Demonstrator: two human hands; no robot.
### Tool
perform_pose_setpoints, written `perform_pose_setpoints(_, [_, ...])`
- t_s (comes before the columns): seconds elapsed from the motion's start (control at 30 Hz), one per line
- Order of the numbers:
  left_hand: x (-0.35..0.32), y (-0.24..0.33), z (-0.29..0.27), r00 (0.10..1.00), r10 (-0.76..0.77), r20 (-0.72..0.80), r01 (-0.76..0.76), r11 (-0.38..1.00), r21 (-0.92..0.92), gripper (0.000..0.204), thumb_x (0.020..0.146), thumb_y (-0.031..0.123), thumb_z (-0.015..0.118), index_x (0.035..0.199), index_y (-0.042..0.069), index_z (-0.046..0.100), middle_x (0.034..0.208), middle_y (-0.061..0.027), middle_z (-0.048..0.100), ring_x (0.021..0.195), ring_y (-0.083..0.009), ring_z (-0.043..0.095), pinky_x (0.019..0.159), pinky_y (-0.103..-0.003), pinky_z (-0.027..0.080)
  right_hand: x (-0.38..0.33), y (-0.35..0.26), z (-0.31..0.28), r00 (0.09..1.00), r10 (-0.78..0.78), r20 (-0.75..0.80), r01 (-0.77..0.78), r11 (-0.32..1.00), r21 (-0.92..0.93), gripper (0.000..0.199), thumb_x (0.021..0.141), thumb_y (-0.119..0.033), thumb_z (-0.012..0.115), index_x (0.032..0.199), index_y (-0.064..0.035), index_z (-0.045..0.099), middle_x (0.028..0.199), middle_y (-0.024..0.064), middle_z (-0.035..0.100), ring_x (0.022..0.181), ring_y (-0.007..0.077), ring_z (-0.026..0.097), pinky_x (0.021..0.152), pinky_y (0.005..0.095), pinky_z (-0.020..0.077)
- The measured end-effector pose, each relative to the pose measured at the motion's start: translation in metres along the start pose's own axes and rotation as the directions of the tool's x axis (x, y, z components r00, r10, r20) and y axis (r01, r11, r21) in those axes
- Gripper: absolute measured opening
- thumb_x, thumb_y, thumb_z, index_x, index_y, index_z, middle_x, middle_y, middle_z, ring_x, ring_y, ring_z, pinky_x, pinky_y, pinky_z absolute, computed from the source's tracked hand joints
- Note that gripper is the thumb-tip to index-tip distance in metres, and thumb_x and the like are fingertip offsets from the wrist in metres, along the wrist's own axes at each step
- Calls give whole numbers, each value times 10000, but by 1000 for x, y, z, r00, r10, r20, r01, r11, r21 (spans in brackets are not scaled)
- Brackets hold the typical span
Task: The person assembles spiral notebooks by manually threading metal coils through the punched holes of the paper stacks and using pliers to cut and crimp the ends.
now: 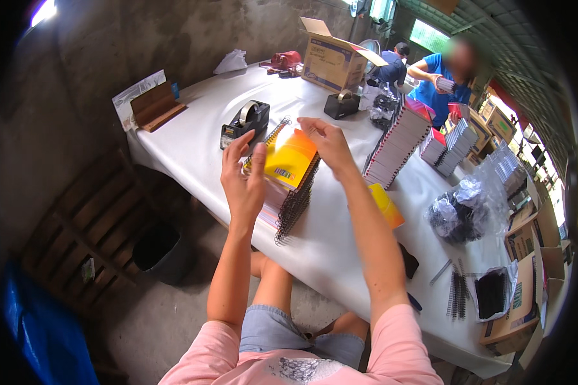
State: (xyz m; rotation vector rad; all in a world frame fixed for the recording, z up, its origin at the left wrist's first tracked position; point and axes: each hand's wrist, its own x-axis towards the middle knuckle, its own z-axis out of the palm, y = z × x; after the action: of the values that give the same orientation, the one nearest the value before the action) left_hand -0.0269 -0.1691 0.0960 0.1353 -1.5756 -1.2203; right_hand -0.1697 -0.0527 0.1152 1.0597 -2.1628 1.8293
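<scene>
A stack of spiral notebooks (pixel 284 160) stands near the table's edge in front of me, the top cover yellow and orange. Dark wire coils run down its sides. My left hand (pixel 243 183) is at the stack's left side, thumb and fingers apart, holding nothing. At the far right corner of the top notebook is my right hand (pixel 326 142), index finger stretched out and the others bent; whether it touches the cover is unclear. Just beyond the left hand sits a black tape dispenser (pixel 253 119). Another yellow notebook (pixel 385 205) lies partly behind my right forearm.
Tall notebook stacks (pixel 398 144) rise to the right, near a person in blue (pixel 433 80) holding notebooks. A second tape dispenser (pixel 341 106) and an open carton (pixel 331 61) stand farther back. Plastic-wrapped coils (pixel 459 208) and loose black coils (pixel 457 292) lie at the right.
</scene>
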Motion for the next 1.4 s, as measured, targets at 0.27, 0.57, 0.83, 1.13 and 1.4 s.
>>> perform_pose_setpoints(0.27, [-3, -14, 7, 992, -125, 13, 125, 967, -223, 452, 986, 385, 331, 1156, 23, 543, 1079, -109, 591, 1036, -175, 511, 930, -291, 347, -22, 0, 12, 918, -52, -394, 96, 991, 94, 446, 955, -410, 417, 1063, -28, 620, 1027, 124, 611, 918, 190, 575, 820, 294, 439])
perform_pose_setpoints(0.57, [-29, 55, -32, 900, 147, -410, -287, 909, -303, 351, 963, 303, 356, 1165, 31, 450, 1219, -109, 513, 1183, -240, 468, 980, -407, 339, -172, 89, -228, 706, 610, -360, -685, 456, -568, 504, 715, -388, 714, 1059, -28, 633, 979, 188, 656, 908, 300, 633, 809, 373, 477])
perform_pose_setpoints(0.83, [-109, 97, 40, 778, 499, 381, -369, 855, -365, 481, 677, 135, 728, 1110, 19, 553, 1054, -152, 557, 1049, -343, 542, 843, -386, 455, -201, 0, -190, 823, 207, -529, -402, 870, -285, 175, 742, -48, 710, 882, 24, 635, 780, 103, 678, 677, 122, 625, 608, 273, 498])
perform_pose_setpoints(1.13, [-223, 8, 96, 645, 290, 707, -578, 790, 204, 548, 733, 628, 569, 1023, 164, 583, 1050, -29, 517, 1156, -215, 437, 960, -690, -48, -295, -13, -157, 921, 377, -98, -385, 838, -388, 689, 640, -86, 761, 1266, -76, 475, 1257, 90, 527, 1095, 199, 535, 846, 324, 460])
perform_pose_setpoints(1.4, [-223, 27, 111, 766, 124, 631, -421, 839, 346, 544, 535, 570, 720, 819, 130, 571, 975, -35, 484, 1016, -259, 421, 848, -514, 244, -346, 67, -328, 486, 249, -838, -873, 185, -451, 475, 803, -210, 644, 1218, -88, 447, 1151, 216, 555, 1038, 378, 542, 867, 432, 437])
